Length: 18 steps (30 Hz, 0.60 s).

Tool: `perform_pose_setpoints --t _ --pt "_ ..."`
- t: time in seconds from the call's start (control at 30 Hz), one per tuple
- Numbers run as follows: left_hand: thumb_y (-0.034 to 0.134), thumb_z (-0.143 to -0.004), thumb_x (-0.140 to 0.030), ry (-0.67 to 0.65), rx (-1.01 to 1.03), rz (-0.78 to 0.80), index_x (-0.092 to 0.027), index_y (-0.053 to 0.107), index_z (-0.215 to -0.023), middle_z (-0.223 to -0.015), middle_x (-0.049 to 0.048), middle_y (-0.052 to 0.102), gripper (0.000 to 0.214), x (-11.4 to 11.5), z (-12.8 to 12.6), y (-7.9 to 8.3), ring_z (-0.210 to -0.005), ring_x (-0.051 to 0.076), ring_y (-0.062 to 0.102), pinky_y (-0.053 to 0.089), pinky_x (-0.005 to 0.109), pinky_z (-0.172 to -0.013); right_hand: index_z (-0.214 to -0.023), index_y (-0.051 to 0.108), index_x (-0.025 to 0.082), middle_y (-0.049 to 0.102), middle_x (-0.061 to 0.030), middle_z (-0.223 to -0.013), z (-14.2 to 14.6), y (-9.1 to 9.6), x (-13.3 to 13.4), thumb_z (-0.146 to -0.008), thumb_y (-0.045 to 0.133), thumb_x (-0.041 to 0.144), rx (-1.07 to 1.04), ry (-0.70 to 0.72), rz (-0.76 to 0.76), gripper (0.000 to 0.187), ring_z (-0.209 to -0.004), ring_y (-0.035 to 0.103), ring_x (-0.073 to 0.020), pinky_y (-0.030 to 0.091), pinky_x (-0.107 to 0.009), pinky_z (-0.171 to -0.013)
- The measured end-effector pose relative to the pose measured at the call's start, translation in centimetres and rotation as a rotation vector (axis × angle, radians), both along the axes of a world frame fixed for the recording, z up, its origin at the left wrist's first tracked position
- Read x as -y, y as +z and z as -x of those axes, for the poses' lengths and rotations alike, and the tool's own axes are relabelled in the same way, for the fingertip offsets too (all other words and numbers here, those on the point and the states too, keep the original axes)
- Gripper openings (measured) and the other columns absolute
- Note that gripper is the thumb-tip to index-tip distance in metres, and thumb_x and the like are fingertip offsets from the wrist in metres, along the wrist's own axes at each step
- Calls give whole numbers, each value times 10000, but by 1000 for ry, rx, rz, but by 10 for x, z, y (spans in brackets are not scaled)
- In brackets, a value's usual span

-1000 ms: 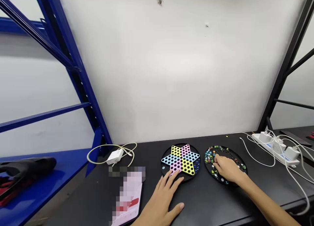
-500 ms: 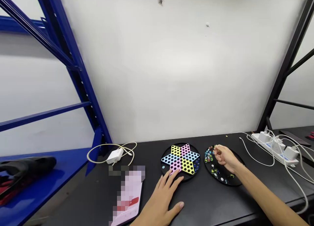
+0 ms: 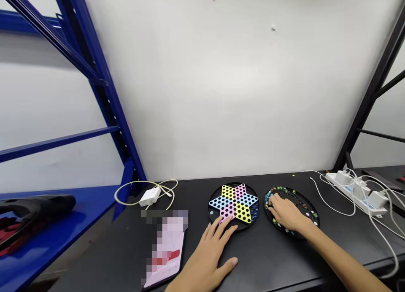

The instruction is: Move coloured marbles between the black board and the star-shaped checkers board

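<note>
My left hand (image 3: 211,252) lies with its fingers spread, the fingertips at the near edge of a Chinese checkers board (image 3: 233,203). The board is a round black tray with a star of yellow, pink and blue points full of holes. Dark blue marbles (image 3: 254,212) rest in its right side. My right hand (image 3: 286,212) is lowered over a round black tray (image 3: 317,212), fingers curled down among glass marbles (image 3: 294,192) of several colours. Its fingertips are partly hidden, so what they grip does not show.
A phone (image 3: 167,252) with a blurred screen lies left of my left hand. Behind it are a white charger (image 3: 149,196) and its looped cable. A power strip (image 3: 354,193) with plugs and white cables stands at the right. The wall (image 3: 234,93) rises behind the table.
My right hand has come down from above the tray, where it pinched a small brownish thing, to the marbles at the tray's left. They look more spread along the rim. My left hand stays put.
</note>
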<state>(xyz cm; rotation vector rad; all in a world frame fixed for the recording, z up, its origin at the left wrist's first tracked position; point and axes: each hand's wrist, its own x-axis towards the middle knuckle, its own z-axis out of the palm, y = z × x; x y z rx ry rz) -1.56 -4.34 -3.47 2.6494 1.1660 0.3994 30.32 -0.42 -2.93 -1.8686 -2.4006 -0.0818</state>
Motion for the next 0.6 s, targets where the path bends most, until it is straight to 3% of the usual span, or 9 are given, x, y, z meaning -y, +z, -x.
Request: perform_pose_setpoints --t 0.23,0.33,0.4,0.47,0.53,0.6 --pt "520 -949 -451 -8 -20 0 -404 234 -1516 -1614 -40 208 637 0 0 2 -1469 327 207 302 590 -1151 -980 498 168 584 -103 -981 -10 -9 3 -971 300 177 64 13 26 198 -721 569 -188 306 -296 -583" --pt "519 -947 -455 -4 -15 8 -406 232 -1516 -1613 -42 208 639 0 -1 2 -1471 324 202 297 594 -1152 -905 481 184 573 -75 -883 -16 -16 2 -965 286 187 -85 54 13 204 -671 521 -172 319 -296 -586" --pt "521 -944 -463 3 -10 11 -412 239 -1512 -1611 -45 215 636 0 0 2 -1470 324 205 302 592 -1150 -843 458 208 537 -28 -787 -20 -15 -1 -963 313 251 -380 40 5 193 -639 482 -155 337 -283 -585" --pt "521 -943 -468 6 -11 13 -416 244 -1510 -1609 -48 222 633 0 0 1 -1468 325 211 309 591 -1147 -792 435 223 472 15 -691 -27 -9 -8 -942 355 339 -821 -44 8 206 -576 425 -134 328 -260 -538" --pt "522 -942 -467 4 -9 8 -418 249 -1508 -1607 -49 229 630 0 0 0 -1466 326 219 312 592 -1145 -775 430 228 434 32 -656 -37 -1 -18 -888 413 411 -1288 -136 42 215 -515 365 -115 282 -243 -475" --pt "526 -941 -464 3 0 -3 -416 252 -1508 -1606 -48 230 632 0 0 0 -1464 326 223 320 586 -1143 -780 444 226 437 33 -651 -48 5 -30 -821 467 445 -1586 -203 85 223 -478 327 -103 236 -238 -439"
